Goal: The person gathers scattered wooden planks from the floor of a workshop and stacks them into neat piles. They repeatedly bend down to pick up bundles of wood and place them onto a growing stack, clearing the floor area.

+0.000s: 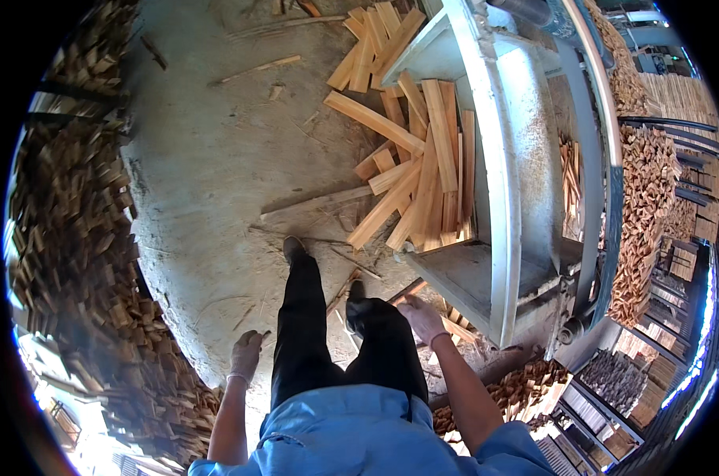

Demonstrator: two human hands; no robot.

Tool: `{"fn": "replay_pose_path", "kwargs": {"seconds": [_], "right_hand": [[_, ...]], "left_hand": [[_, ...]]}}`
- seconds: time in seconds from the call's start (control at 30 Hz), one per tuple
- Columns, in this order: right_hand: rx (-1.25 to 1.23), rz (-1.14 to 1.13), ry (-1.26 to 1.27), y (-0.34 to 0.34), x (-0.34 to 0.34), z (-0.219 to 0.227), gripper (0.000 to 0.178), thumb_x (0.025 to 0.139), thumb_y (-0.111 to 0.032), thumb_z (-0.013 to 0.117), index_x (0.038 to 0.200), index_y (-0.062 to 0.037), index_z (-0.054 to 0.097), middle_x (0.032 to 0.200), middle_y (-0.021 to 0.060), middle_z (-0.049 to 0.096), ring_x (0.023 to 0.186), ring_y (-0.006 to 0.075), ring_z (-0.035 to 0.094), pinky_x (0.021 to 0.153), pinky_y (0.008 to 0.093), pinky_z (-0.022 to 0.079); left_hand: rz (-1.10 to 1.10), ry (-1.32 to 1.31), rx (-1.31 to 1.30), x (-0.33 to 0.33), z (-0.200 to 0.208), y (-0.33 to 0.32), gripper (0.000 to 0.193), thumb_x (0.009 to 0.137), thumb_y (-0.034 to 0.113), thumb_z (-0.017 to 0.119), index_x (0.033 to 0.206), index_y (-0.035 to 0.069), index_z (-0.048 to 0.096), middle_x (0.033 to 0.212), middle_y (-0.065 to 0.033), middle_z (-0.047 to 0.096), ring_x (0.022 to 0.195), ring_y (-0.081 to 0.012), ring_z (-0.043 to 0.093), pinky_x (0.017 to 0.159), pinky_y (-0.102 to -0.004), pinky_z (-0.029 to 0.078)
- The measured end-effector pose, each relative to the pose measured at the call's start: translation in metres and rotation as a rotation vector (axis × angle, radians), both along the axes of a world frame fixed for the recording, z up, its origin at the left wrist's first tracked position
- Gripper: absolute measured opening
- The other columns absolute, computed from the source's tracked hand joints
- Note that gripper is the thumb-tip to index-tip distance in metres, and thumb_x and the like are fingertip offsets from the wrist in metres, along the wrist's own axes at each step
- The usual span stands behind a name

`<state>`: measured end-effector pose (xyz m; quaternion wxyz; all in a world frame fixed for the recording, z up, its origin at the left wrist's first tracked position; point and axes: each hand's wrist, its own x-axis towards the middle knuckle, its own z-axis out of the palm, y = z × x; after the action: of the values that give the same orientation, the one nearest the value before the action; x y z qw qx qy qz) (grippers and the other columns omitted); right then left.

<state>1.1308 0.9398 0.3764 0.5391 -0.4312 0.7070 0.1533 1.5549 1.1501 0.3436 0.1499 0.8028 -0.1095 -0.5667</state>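
Observation:
My left hand (247, 354), in a pale glove, hangs beside my left leg with its fingers curled closed. A small dark bit shows at its fingertips; I cannot make out what it is. My right hand (423, 320), also gloved, is by my right knee, fingers loosely extended and nothing visible in them. Ahead of it, a loose pile of sawn wooden boards (435, 170) lies on the floor against a pale metal machine frame (498, 182). Some boards overlap at odd angles, and one long board (375, 123) points out to the left.
A tall stack of wood pieces (74, 238) runs along the left. Thin wood strips (316, 204) and splinters lie on the concrete floor (208, 159) around my feet. A low metal ledge (458, 274) juts out near my right hand. More stacked wood (645, 214) stands beyond the machine.

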Motion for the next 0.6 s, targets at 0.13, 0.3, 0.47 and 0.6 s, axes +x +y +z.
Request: {"fn": "replay_pose_path", "kwargs": {"seconds": [0.13, 0.3, 0.47, 0.6], "right_hand": [[-0.279, 0.386, 0.056, -0.043, -0.035, -0.105, 0.031, 0.097, -0.014, 0.054, 0.126, -0.0096, 0.065, 0.137, 0.0190, 0.062, 0.123, 0.0346, 0.062, 0.102, 0.0413, 0.052], [-0.263, 0.741, 0.329, -0.134, -0.105, -0.229, 0.048, 0.104, -0.030, 0.053, 0.146, -0.0065, 0.052, 0.144, 0.0276, 0.056, 0.130, 0.0439, 0.056, 0.104, 0.0472, 0.049], [-0.261, -0.244, 0.482, -0.215, -0.167, -0.303, 0.079, 0.102, -0.056, 0.052, 0.158, -0.0019, 0.037, 0.156, 0.0260, 0.046, 0.143, 0.0386, 0.046, 0.115, 0.0428, 0.037], [-0.413, -0.339, 0.332, -0.253, -0.247, -0.353, 0.091, 0.101, -0.065, 0.048, 0.157, 0.0048, 0.035, 0.159, 0.0220, 0.044, 0.146, 0.0349, 0.043, 0.117, 0.0396, 0.034]], "left_hand": [[0.069, 0.003, -0.066, -0.015, -0.034, -0.048, 0.041, 0.097, 0.030, 0.065, 0.125, 0.000, 0.068, 0.093, -0.0023, 0.068, 0.081, -0.0107, 0.060, 0.076, -0.0279, 0.050], [-0.275, 0.069, -0.079, -0.059, -0.112, -0.145, 0.054, 0.099, 0.036, 0.063, 0.137, -0.002, 0.061, 0.128, -0.0248, 0.069, 0.123, -0.0314, 0.065, 0.104, -0.0369, 0.049], [-0.690, -0.027, -0.339, -0.138, -0.273, -0.247, 0.072, 0.094, 0.046, 0.069, 0.145, -0.002, 0.052, 0.137, -0.0283, 0.062, 0.131, -0.0386, 0.059, 0.111, -0.0437, 0.045], [-0.812, -0.077, -0.547, -0.214, -0.339, -0.368, 0.091, 0.088, 0.051, 0.074, 0.156, 0.002, 0.038, 0.152, -0.0264, 0.047, 0.141, -0.0421, 0.047, 0.116, -0.0467, 0.041]]}}
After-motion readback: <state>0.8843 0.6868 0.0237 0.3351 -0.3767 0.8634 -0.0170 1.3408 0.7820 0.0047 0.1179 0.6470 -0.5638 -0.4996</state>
